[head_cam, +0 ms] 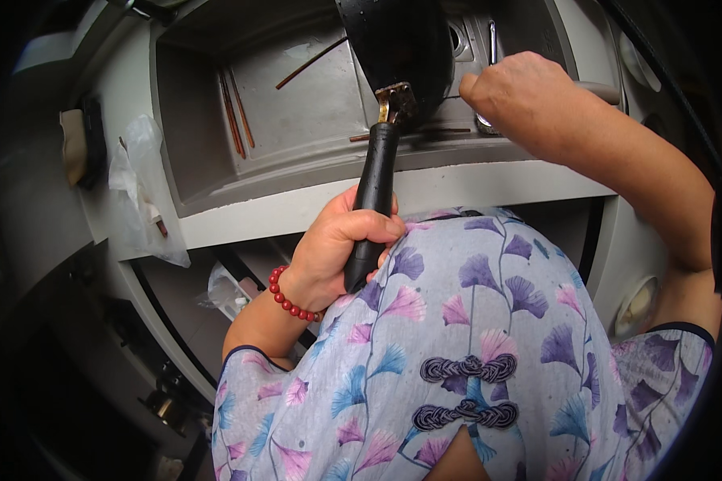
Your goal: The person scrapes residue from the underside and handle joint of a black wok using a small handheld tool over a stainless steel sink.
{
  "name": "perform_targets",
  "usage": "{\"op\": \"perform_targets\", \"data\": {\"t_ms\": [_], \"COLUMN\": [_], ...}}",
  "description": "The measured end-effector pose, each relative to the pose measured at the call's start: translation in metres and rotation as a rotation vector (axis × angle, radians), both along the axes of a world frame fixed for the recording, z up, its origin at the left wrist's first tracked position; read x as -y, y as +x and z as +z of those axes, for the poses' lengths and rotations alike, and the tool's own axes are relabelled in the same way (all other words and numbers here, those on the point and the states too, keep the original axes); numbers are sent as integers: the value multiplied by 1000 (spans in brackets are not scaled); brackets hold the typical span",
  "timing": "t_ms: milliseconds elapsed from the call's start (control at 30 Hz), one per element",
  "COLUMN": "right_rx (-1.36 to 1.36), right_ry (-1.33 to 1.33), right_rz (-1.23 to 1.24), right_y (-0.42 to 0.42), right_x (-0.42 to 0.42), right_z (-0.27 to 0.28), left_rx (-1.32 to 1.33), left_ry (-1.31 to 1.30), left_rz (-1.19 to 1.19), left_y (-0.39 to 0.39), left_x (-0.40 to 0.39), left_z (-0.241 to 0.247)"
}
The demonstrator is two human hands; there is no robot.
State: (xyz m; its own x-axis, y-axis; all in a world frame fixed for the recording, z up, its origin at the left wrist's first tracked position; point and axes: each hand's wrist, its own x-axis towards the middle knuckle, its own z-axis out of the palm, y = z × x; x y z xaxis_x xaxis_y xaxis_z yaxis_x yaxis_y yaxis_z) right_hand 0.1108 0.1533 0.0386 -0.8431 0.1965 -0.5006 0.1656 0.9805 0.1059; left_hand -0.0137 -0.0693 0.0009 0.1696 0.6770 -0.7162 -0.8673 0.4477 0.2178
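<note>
My left hand (343, 234) is wrapped around the black handle (380, 159) of a frying pan, thumb across its top. The dark pan body (397, 45) is tilted over the sink (198, 108), and the frame's top cuts it off. My right hand (520, 93) is curled beside the pan's right edge, above the sink's right part. Its fingertips are hidden, so I cannot tell what it grips. Beneath it a shiny metal utensil (486, 125) shows in part. Loose brown chopsticks (231, 114) lean at the sink's left, another chopstick (310, 63) lies mid-basin, and one (457, 130) lies along the front.
The drain (457, 39) is partly behind the pan, with a metal rod (493, 42) beside it. A clear plastic bag (147, 198) hangs over the counter's left front edge. White dishes (638, 57) stand at the far right. Below the counter (265, 216) is an open cupboard.
</note>
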Motion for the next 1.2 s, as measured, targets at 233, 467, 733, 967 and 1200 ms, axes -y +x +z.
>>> {"op": "perform_targets", "data": {"t_ms": [233, 467, 733, 967, 1200], "right_rx": [42, 62, 33, 79, 10], "right_ry": [-151, -61, -114, -152, -73], "right_rz": [2, 61, 40, 43, -23], "right_y": [-4, -3, -1, -4, 0], "right_x": [8, -8, -4, -2, -10], "right_z": [13, 4, -1, 6, -9], "left_rx": [21, -13, -46, -39, -37], "left_ry": [30, 9, -21, -6, 10], "left_rz": [-8, -34, -13, -9, -17], "left_y": [-1, 0, 4, 2, 3], "left_x": [1, -1, -1, -2, 0], "left_z": [-1, 0, 1, 1, -2]}}
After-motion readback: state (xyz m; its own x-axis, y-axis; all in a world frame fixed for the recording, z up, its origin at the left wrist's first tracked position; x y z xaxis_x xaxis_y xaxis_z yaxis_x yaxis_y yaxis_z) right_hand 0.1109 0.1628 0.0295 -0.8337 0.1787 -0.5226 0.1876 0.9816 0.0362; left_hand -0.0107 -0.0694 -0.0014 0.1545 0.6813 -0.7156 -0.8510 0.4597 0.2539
